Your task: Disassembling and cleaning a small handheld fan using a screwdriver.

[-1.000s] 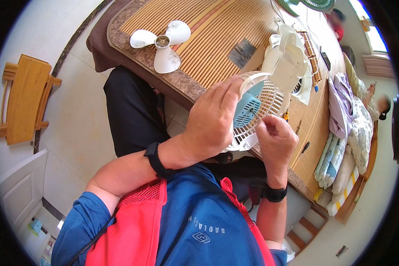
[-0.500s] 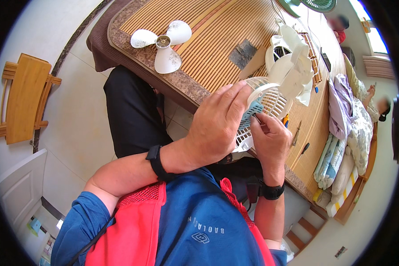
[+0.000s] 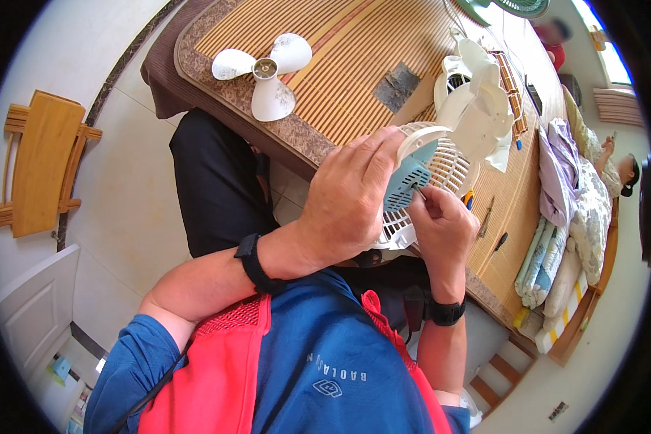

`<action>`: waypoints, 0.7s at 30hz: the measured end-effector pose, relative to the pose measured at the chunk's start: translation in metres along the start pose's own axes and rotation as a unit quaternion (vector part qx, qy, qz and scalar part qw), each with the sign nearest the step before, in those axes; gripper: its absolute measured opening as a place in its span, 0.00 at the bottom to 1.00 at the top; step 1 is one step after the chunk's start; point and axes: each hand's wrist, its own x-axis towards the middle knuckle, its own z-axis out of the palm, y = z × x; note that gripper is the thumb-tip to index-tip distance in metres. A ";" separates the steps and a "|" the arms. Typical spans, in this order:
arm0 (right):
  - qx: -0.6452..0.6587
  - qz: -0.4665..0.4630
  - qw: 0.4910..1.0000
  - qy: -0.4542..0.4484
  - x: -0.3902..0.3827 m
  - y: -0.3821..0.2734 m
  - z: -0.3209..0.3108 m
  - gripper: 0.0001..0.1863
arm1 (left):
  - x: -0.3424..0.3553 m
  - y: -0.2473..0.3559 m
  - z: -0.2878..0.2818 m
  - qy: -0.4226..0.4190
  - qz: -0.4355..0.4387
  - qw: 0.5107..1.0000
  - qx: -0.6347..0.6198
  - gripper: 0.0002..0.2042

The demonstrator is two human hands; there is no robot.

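Note:
My left hand point(image 3: 349, 194) is wrapped round the rim of a white slatted fan housing point(image 3: 450, 165), tilted above the near edge of the mat. Inside it sits a light-blue vented cover point(image 3: 406, 185). The fingers of my right hand point(image 3: 443, 223) are pinched at the middle of this cover, on a thin dark shaft-like piece; its kind is too small to make out. Away to the left, a white three-bladed fan blade point(image 3: 267, 70) lies on the mat's border. Larger white fan parts point(image 3: 477, 101) lie beyond my hands.
A slatted bamboo mat point(image 3: 325, 65) covers the bed. Tools, among them a dark-handled screwdriver point(image 3: 500, 241), lie to the right of my right hand. Folded bedding point(image 3: 557, 239) is farther right. A wooden stool point(image 3: 47, 163) stands left. Two other people are at the far right.
The light-blue cover has turned, and more of its vented face shows. My right fingers have shifted slightly down from it, and the thin piece at its middle now shows.

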 end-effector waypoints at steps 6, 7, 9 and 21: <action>0.077 0.092 0.993 0.010 -0.016 0.016 -0.008 0.05 | 0.006 -0.012 0.005 0.002 -0.048 0.999 -0.026 0.29; 0.078 0.094 0.992 0.009 -0.016 0.015 -0.010 0.05 | 0.009 -0.015 0.005 0.000 -0.048 0.999 -0.025 0.29; 0.167 0.177 0.970 0.011 -0.012 0.007 -0.016 0.05 | 0.013 -0.020 0.003 -0.012 -0.069 0.996 -0.056 0.28; 0.132 0.096 0.986 -0.032 0.009 0.010 0.028 0.13 | 0.013 -0.030 0.003 -0.024 -0.150 0.982 -0.115 0.29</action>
